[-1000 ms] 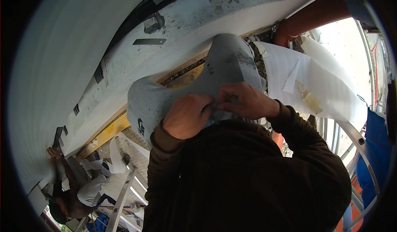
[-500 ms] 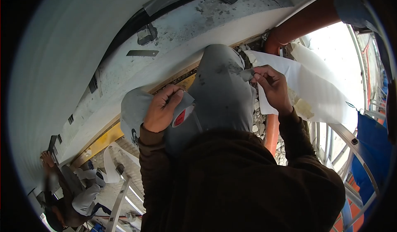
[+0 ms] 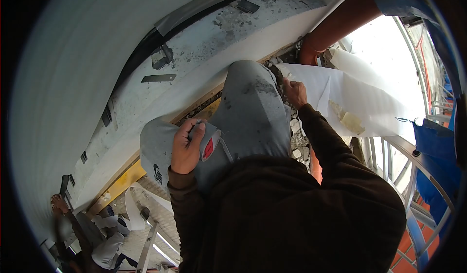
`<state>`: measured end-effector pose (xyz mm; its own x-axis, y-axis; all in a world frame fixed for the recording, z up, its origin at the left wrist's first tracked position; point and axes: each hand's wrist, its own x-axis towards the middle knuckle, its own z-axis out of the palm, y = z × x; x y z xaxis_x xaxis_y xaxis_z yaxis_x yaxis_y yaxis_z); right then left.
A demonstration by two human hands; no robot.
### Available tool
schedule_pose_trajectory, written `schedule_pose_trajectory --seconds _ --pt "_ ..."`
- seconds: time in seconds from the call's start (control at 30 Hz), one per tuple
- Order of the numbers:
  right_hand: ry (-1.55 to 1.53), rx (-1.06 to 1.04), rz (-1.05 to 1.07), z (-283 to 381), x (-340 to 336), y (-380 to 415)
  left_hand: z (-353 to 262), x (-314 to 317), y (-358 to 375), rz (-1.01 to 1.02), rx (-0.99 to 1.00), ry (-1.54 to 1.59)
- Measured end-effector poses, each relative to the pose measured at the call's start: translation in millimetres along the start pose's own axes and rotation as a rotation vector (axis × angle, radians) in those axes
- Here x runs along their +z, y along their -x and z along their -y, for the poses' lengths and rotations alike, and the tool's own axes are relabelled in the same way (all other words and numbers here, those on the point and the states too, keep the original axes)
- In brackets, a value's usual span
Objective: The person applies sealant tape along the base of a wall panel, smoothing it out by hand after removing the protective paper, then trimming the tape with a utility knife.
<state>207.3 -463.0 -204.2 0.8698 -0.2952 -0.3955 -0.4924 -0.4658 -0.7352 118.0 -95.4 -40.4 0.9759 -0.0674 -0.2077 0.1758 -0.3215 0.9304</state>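
My left hand [image 3: 186,146] is closed around a roll of grey tape [image 3: 211,144] with a red and white label inside its core. It rests over my grey-trousered left thigh. Beyond my right knee [image 3: 250,73], my right hand [image 3: 295,93] reaches down at the rubble [image 3: 297,139] and the edge of a white sheet [image 3: 318,81]. Its fingers are bent together, and whatever they may hold is hidden. A flat metal blade [image 3: 158,78] with a hole at one end lies on the ledge ahead.
A stained pale ledge [image 3: 204,44] runs along the wall, with dark patches [image 3: 162,56] on it. An orange pipe [image 3: 335,22] rises at the right. Metal ladder rails [image 3: 423,168] and blue fabric [image 3: 440,151] stand lower right. Another person's hand [image 3: 59,204] touches the wall lower left.
My right hand has moved forward and left, down beside my knee; the small grey tape piece it pinched no longer shows. My left hand has lowered slightly with the tape roll.
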Motion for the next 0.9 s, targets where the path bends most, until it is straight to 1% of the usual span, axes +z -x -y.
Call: schedule_pose_trajectory --seconds 0.03,0.07,0.1,0.17,0.2,0.27,0.3,0.37,0.4,0.43,0.5,0.57,0.6,0.63,0.7,0.77,0.8,0.83,0.87,0.9 --pt "0.086 -0.033 -0.051 -26.7 6.1 -8.4 -1.9 0.9 -0.4 -0.016 0.004 -0.014" --pt "0.182 -0.116 -0.092 -60.8 15.5 -21.5 -2.1 1.2 -1.2 -0.014 0.007 -0.014" --pt "0.181 -0.115 -0.095 -86.0 25.7 -28.1 -1.8 1.5 -1.3 -0.018 0.008 -0.011" --pt "-0.034 -0.180 -0.207 -119.9 38.0 -27.1 1.6 2.4 -1.6 -0.013 0.008 -0.009" --pt "-0.034 -0.175 -0.212 -114.8 35.7 -16.8 5.5 2.2 -2.5 -0.017 0.014 -0.006" --pt "-0.245 -0.186 -0.065 -84.6 27.4 9.9 7.9 2.1 -3.0 -0.014 0.021 -0.004" --pt "-0.246 -0.181 -0.069 -77.2 23.3 17.0 7.6 1.9 -3.0 -0.005 0.009 0.001" --pt "-0.153 -0.056 0.004 -65.5 16.6 25.2 7.3 0.9 -3.4 0.008 -0.002 0.006" --pt "-0.154 -0.053 0.000 -59.2 14.8 27.4 7.4 0.1 -3.5 0.017 -0.005 0.008" --pt "-0.054 0.017 -0.065 -53.7 13.3 29.4 7.7 0.1 -4.2 0.027 -0.008 0.011" --pt "0.050 0.092 -0.128 -59.7 11.8 28.2 9.7 0.9 -4.5 0.026 -0.020 0.033" --pt "0.169 0.128 -0.091 -86.3 15.2 15.2 9.9 -0.2 -2.4 0.012 -0.038 0.051" --pt "0.170 0.126 -0.081 -100.4 19.4 9.0 7.0 0.5 -2.6 0.003 -0.012 0.025" --pt "0.324 0.073 -0.032 -114.4 23.6 4.6 5.0 1.2 -2.6 -0.005 0.011 -0.002" --pt "0.479 0.016 0.031 -142.7 24.9 0.9 4.4 1.3 -1.9 0.001 -0.013 0.034" --pt "0.231 -0.284 -0.234 -156.8 31.3 0.6 6.0 1.4 -0.6 -0.008 -0.043 0.064" --pt "0.089 -0.044 -0.212 -111.6 21.6 18.3 8.3 1.8 -0.5 0.016 0.031 0.060" --pt "0.180 -0.133 -0.173 -96.8 14.9 22.5 9.2 1.6 -0.5 0.038 0.109 0.054" --pt "0.270 -0.041 -0.105 -85.9 9.2 20.8 4.2 0.6 1.5 0.017 0.097 0.045" --pt "0.350 0.071 -0.085 -64.1 4.9 28.9 -4.7 -0.8 3.6 0.076 -0.028 0.124"
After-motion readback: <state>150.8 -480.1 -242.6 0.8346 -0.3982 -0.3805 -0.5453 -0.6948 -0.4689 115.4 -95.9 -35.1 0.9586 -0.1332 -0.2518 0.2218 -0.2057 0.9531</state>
